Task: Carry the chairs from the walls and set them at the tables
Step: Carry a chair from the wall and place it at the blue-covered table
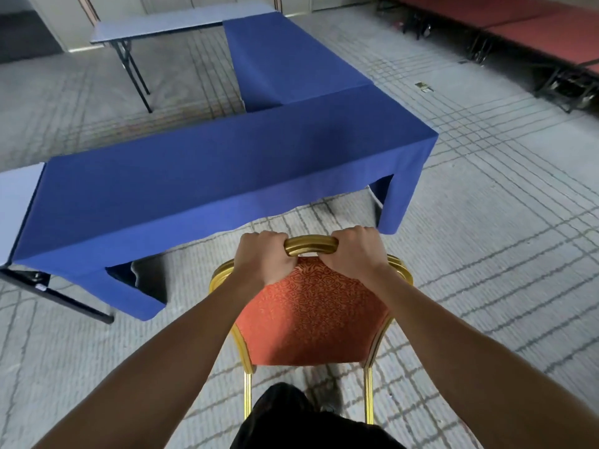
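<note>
Both hands, left hand (263,259) and right hand (355,254), curl tight round the chair (312,314) top rail; the table (207,166) stands at twelve o'clock.

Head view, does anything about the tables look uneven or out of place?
Yes: the blue tablecloth stops short at the left end, leaving a bare tabletop exposed. The far table is uncovered too.

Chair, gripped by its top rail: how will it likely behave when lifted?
Probably stiff: the chair looks metal-framed. Likely hefty, since left hand and right hand both grip the rail. Held from the top, it may swing or tilt.
</note>
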`<state>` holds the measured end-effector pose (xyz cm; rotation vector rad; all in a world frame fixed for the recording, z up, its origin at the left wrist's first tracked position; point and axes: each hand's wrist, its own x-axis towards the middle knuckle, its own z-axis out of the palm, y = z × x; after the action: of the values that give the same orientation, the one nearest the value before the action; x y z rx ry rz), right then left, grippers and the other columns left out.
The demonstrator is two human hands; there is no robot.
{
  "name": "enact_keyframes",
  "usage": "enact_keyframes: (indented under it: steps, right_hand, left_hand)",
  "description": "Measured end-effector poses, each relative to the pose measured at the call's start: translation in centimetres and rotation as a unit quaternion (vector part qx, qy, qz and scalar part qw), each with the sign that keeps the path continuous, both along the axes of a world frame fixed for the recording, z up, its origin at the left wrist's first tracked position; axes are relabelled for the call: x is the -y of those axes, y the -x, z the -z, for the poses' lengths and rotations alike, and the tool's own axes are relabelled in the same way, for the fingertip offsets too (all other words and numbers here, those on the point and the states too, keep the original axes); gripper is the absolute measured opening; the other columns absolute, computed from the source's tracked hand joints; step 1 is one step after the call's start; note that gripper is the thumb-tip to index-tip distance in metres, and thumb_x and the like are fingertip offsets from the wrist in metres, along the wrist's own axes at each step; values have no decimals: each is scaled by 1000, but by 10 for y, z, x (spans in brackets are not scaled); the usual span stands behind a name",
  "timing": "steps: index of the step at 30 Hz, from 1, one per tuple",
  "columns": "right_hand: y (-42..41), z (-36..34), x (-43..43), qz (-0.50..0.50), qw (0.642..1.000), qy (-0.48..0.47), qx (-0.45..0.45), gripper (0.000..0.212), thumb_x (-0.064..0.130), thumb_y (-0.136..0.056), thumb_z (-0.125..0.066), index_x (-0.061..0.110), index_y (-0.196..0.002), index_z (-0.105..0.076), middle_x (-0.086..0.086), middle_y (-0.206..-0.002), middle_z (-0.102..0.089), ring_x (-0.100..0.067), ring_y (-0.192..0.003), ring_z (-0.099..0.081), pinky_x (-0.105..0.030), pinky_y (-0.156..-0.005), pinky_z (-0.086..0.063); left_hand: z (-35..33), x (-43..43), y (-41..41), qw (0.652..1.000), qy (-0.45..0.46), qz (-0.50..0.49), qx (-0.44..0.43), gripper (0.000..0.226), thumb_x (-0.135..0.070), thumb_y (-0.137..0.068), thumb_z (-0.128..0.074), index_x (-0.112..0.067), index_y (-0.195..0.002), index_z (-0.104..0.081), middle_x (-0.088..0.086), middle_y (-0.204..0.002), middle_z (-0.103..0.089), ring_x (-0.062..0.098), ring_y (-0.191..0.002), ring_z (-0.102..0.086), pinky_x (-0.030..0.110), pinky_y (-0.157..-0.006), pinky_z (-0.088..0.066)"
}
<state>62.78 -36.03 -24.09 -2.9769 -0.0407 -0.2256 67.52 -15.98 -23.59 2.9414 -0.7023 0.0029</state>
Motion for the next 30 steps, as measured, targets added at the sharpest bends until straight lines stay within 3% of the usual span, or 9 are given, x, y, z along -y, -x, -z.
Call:
enact_keyframes:
  steps: [8,12,16,21,24,30]
  right_hand:
    - [-105,14,72,-5,999,-1,38,42,58,-82,-57,26,-57,-45,8,-52,-44,-22,-50,-48,-27,-59,-30]
    - [-175,27,113,-1,999,11,37,42,52,-80,-70,24,-57,-48,3,-52,-56,-26,-51,-57,-27,-58,-32]
    - [-232,24,140,17,999,25,15,38,58,-84,-60,22,-70,-68,2,-66,-67,-25,-66,-64,-30,-62,-40]
    - [-297,12,184,32,999,22,-15,45,59,-86,-58,22,-61,-53,5,-59,-54,-25,-60,-58,-32,-63,-42]
    - [-328,13,213,38,999,17,-10,48,61,-85,-56,20,-61,-57,4,-58,-57,-23,-55,-55,-33,-62,-49]
    - [-404,26,280,-45,998,-14,34,48,59,-80,-59,21,-53,-45,9,-48,-41,-19,-43,-41,-26,-50,-34]
  left_hand:
    - [6,71,-102,1000,-12,13,-7,18,-39,-84,-51,-24,-74,-54,-5,-74,-63,25,-72,-61,31,-65,-38]
    - [21,112,-176,1000,-17,23,-5,23,-40,-86,-46,-22,-76,-55,-3,-75,-65,28,-75,-63,31,-64,-37]
    - [17,142,-231,999,-20,29,-8,26,-36,-88,-44,-22,-67,-42,-3,-73,-62,27,-73,-61,30,-63,-39]
    - [9,186,-298,999,-24,29,-11,22,-36,-86,-44,-20,-73,-52,-5,-70,-60,23,-66,-57,30,-57,-34]
    - [8,216,-328,999,-17,29,-6,23,-37,-86,-44,-21,-71,-50,-5,-67,-58,21,-62,-55,29,-55,-30]
    - [17,273,-386,1000,-17,-18,9,25,-39,-84,-50,-21,-67,-47,-5,-63,-56,20,-57,-52,28,-53,-28]
